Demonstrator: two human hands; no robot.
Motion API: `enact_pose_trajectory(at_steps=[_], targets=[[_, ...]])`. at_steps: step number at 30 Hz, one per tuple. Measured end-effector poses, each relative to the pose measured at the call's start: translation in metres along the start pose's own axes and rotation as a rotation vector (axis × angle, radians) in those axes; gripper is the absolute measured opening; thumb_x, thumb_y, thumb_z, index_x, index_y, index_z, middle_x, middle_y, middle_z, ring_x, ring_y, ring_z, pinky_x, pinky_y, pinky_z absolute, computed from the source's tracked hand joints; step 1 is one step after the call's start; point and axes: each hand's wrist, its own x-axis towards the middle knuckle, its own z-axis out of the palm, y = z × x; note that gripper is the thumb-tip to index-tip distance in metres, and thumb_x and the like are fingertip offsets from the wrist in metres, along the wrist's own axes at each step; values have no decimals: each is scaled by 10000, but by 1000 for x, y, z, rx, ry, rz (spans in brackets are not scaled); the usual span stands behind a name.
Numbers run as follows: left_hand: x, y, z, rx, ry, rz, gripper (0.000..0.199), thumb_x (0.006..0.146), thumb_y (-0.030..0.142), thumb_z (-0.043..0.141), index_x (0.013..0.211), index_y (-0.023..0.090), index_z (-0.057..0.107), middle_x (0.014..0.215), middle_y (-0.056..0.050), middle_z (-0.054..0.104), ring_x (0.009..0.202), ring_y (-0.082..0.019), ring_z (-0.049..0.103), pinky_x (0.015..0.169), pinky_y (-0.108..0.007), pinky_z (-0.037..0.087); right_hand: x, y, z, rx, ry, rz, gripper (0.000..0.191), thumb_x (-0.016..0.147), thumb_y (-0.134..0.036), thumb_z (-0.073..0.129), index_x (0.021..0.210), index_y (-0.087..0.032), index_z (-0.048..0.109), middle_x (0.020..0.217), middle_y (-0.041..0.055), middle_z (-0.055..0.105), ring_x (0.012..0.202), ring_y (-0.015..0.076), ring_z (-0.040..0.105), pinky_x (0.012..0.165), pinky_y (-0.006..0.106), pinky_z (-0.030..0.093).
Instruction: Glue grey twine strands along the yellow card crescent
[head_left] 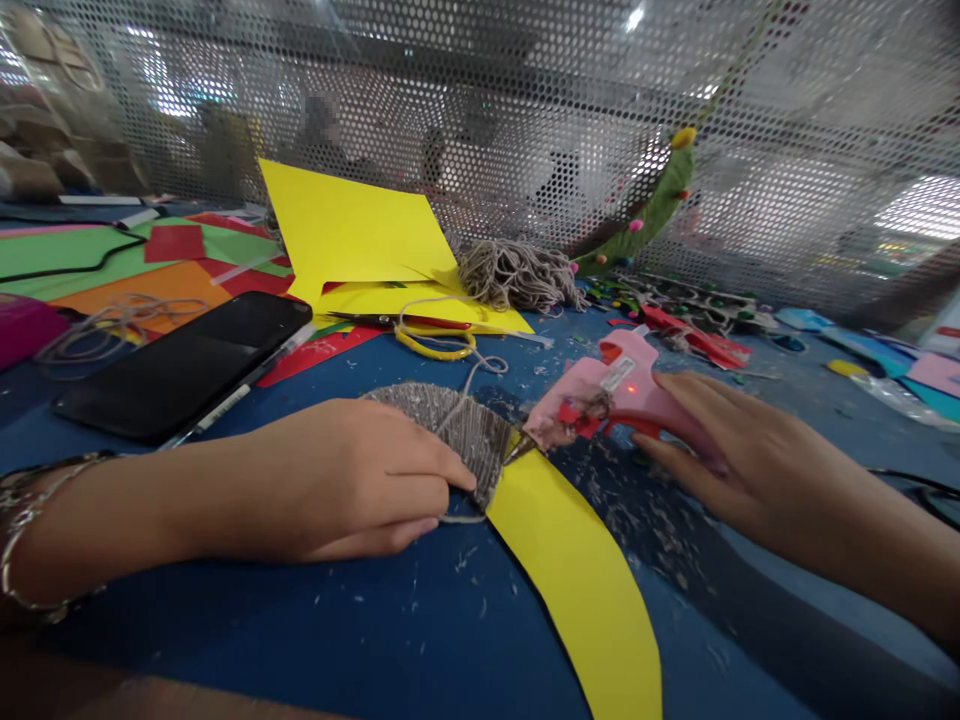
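On the blue tabletop (360, 630) lies the curved yellow card strip (585, 570), its bare length running toward 5 o'clock from the section wound in grey yarn (491, 440). At 2 o'clock from that section, my right hand (735, 450) is closed around a pink plastic glue gun (637, 380). At 8 o'clock, my left hand (367, 480) lies over the winding; whether it pinches, I cannot tell. The gun's pointed metal nozzle (519, 448) is at the winding's edge.
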Motion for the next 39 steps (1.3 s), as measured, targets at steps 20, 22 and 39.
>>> enact_pose_trajectory(at_steps=[20, 22, 39], targets=[[1, 1, -1, -3, -13, -13, 259, 897, 169, 324, 859, 149, 579, 1113, -81, 609, 942, -195, 585, 816, -322, 459, 3, -15, -8, 93, -25, -47, 358, 862, -431, 339, 1035, -140, 455, 886, 127, 597, 692, 211, 598, 519, 298, 453], [1, 1, -1, -4, -18, -16, 257, 896, 172, 327, 859, 148, 580, 1121, -81, 604, 946, -196, 582, 824, -324, 454, 3, -15, -7, 88, -30, -39, 368, 859, -434, 343, 1039, -135, 458, 885, 129, 598, 691, 213, 597, 534, 304, 455], [0, 0, -1, -24, -12, -9, 241, 892, 158, 337, 873, 134, 576, 1128, -86, 600, 948, -203, 582, 830, -336, 458, 4, 4, -1, 96, -113, 147, 320, 843, -463, 318, 902, -180, 456, 817, 100, 573, 699, 207, 553, 616, 312, 427]])
